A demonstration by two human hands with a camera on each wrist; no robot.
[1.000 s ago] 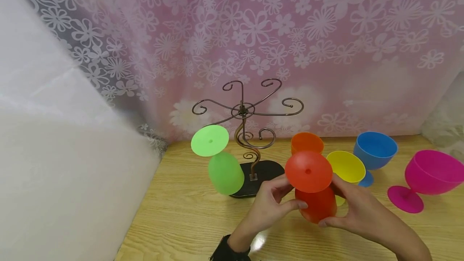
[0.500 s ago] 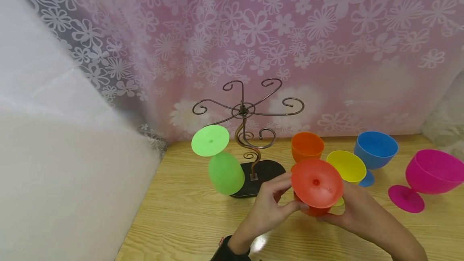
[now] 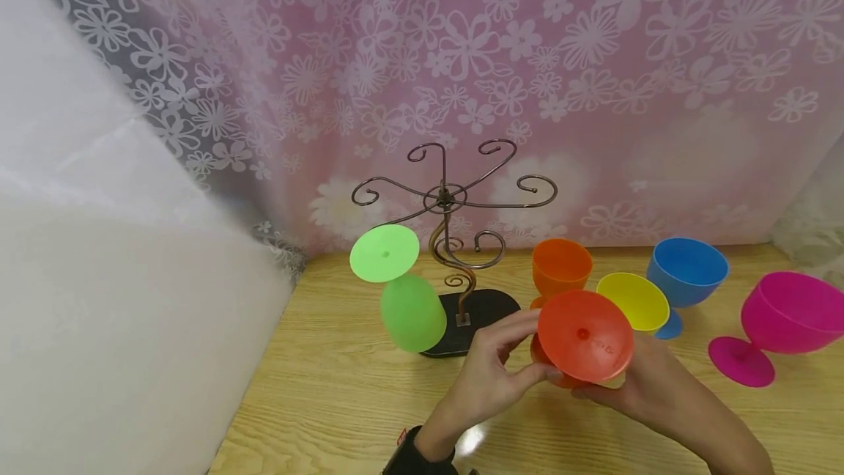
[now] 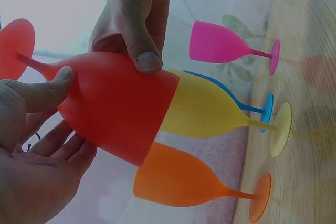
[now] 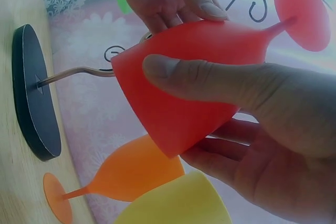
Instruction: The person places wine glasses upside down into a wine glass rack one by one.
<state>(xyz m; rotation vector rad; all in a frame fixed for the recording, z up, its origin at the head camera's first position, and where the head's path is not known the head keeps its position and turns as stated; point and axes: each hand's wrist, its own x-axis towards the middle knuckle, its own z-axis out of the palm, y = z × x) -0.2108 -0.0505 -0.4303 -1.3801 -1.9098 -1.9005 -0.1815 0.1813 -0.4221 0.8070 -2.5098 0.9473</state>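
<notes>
Red cup (image 3: 585, 336) is between our two hands, upside down, its foot up toward us and its mouth toward the worktop (image 3: 316, 402). Its long axis runs from foot down to rim, and in the wrist views we see it leaning rather than square to the worktop. From our left hand (image 3: 497, 372), the cup lies directly to the right; from our right hand (image 3: 659, 380), directly to the left. The wire stand (image 3: 445, 199) is ahead and to the left of both, our left hand being the nearer, with the green cup (image 3: 413, 314) upside down at one of its arms.

We have both hands clamped on the red cup's bowl, clear of the worktop. Our left thumb presses near the stem end, fingers on the opposite side; our right thumb lies closer to the rim, fingers round behind.

Beyond our hands stand the orange cup (image 3: 560, 266), yellow cup (image 3: 633, 303) and blue cup (image 3: 688, 273); the pink cup (image 3: 794, 314) stands right of our right hand. All four are mouth up.
</notes>
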